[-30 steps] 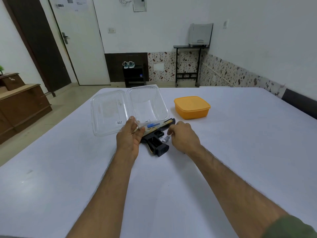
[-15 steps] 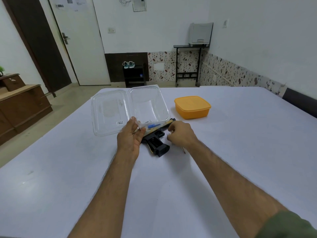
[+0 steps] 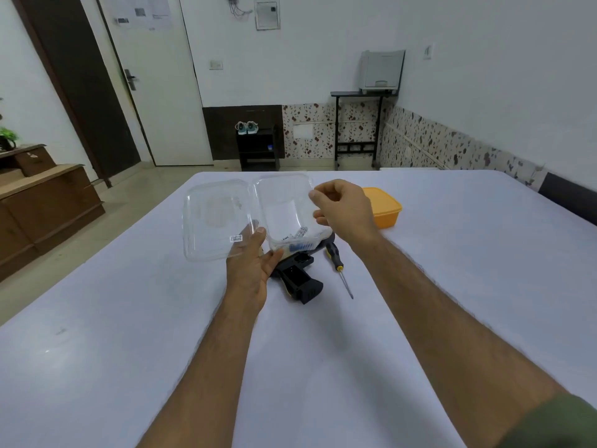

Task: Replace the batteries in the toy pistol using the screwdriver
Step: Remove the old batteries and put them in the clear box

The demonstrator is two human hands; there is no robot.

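Pistol [image 3: 298, 279]: we see it flat on the worktop [image 3: 452, 286], partly under the box [image 3: 258, 215].
Screwdriver [image 3: 339, 270]: just beside it.
Left hand [image 3: 252, 273]: fingers grip the box.
Right hand [image 3: 342, 208]: fingers loosely curled, holding nothing.

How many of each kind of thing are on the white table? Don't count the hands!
Clear plastic clamshell box, open and held up by the left hand: 1
Orange lidded container: 1
Black toy pistol: 1
Screwdriver: 1
Batteries inside the clear box: at least 1, too blurred to count exactly
Total: 5 at least
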